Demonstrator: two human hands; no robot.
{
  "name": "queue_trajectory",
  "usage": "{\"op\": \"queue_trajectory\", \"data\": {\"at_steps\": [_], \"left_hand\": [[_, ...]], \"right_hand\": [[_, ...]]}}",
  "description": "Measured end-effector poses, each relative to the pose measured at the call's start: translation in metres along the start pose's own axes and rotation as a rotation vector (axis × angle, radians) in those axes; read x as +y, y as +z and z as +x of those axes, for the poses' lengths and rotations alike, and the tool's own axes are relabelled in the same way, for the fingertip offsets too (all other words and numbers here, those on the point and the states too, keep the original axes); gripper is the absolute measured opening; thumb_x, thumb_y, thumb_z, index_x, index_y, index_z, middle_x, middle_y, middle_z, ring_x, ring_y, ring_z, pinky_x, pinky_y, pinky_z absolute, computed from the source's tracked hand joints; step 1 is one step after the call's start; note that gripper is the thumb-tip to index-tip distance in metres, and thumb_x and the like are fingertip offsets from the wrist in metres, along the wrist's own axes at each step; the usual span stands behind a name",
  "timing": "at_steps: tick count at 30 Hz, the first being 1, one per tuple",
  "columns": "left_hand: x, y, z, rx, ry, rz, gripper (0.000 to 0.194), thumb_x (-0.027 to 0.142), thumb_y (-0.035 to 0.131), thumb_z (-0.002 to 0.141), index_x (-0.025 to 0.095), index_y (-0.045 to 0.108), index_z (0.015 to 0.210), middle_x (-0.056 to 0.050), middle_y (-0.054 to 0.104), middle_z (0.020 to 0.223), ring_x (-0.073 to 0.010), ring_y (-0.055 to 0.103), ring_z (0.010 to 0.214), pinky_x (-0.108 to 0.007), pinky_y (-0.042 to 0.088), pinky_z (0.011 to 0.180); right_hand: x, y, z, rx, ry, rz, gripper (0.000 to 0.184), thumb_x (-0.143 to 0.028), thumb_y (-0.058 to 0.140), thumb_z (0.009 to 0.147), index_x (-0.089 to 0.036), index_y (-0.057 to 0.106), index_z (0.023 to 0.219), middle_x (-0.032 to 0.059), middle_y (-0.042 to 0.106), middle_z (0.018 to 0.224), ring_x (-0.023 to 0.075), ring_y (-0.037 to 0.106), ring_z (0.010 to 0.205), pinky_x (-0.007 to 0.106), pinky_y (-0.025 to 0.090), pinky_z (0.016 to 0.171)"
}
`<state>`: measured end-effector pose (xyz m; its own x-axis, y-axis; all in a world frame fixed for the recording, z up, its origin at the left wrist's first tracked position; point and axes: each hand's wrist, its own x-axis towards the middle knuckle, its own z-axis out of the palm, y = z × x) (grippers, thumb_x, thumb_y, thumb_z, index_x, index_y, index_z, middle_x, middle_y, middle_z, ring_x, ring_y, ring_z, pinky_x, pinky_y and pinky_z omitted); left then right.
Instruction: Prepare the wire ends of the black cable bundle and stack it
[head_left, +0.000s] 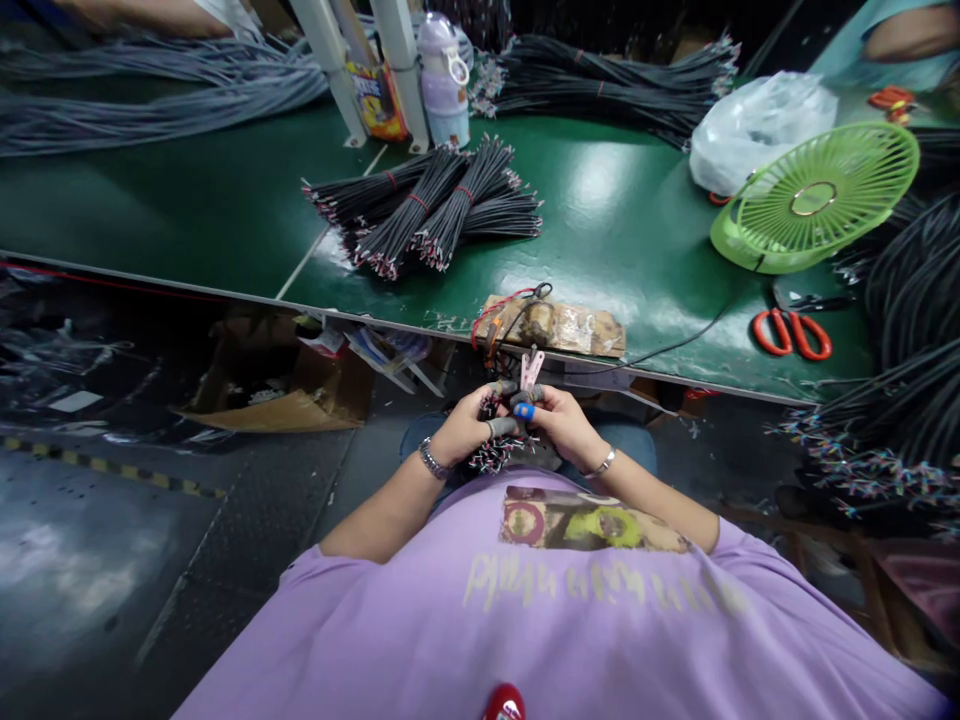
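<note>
My left hand [470, 425] is closed around a bundle of short black cables [491, 455] whose stripped ends show red, white and black wires. Grey covers sit on its fingertips. Close against it, my right hand [559, 420] pinches at the wire ends, with a blue wrap on the thumb and a grey cover on a finger; what lies between those fingers is too small to make out. Just beyond the fingertips, a pale pink clip-like thing [532, 368] stands up at the table's edge, below a taped wooden block [574, 325] with red and black leads.
Tied bundles of black cable [435, 205] lie on the green table [600, 260]. A green fan [814, 195], orange-handled scissors [791, 333] and a plastic bag [757, 130] are at right. A bottle [444, 85] stands behind. A cardboard box [277, 385] is below the table.
</note>
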<state>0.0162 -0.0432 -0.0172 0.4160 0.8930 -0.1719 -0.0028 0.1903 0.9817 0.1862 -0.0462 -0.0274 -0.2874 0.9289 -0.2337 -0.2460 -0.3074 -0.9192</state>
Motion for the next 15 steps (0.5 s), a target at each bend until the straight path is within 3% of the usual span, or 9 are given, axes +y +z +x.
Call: {"op": "queue_trajectory", "data": {"at_steps": [5,9,13,15], "left_hand": [[0.004,0.001,-0.003,0.11,-0.043,-0.006,0.028,0.035,0.074,0.065,0.011,0.063,0.075,-0.001,0.062,0.065,-0.0122,0.056,0.059,-0.026,0.045,0.061],[0.003,0.001,-0.004,0.142,0.0,0.068,0.023,0.032,0.072,0.068,0.012,0.061,0.072,-0.001,0.061,0.067,-0.0106,0.053,0.061,-0.023,0.043,0.06],[0.003,-0.001,-0.006,0.157,0.045,0.12,0.018,0.028,0.069,0.07,0.013,0.06,0.072,0.0,0.06,0.068,-0.0107,0.053,0.063,-0.023,0.043,0.062],[0.004,-0.001,-0.007,0.146,0.045,0.143,0.017,0.027,0.068,0.07,0.013,0.06,0.072,0.0,0.06,0.068,-0.0106,0.053,0.063,-0.023,0.043,0.062]], "right_hand": [[0.0,-0.002,-0.004,0.009,-0.005,0.041,0.023,-0.025,0.078,0.061,-0.016,0.063,0.075,-0.0033,0.061,0.06,0.0088,0.053,0.055,0.02,0.045,0.052],[-0.002,-0.007,-0.001,-0.045,0.092,0.167,0.021,-0.023,0.076,0.063,-0.015,0.064,0.078,-0.0011,0.066,0.065,0.0069,0.054,0.052,0.018,0.047,0.051],[-0.002,-0.015,0.004,-0.102,0.296,0.407,0.019,-0.031,0.065,0.077,-0.013,0.061,0.083,0.0053,0.07,0.072,0.0102,0.061,0.052,0.024,0.055,0.055],[-0.001,-0.017,0.006,-0.118,0.353,0.45,0.015,-0.027,0.063,0.08,-0.013,0.059,0.084,0.0056,0.071,0.071,0.0115,0.063,0.053,0.025,0.057,0.054]]}}
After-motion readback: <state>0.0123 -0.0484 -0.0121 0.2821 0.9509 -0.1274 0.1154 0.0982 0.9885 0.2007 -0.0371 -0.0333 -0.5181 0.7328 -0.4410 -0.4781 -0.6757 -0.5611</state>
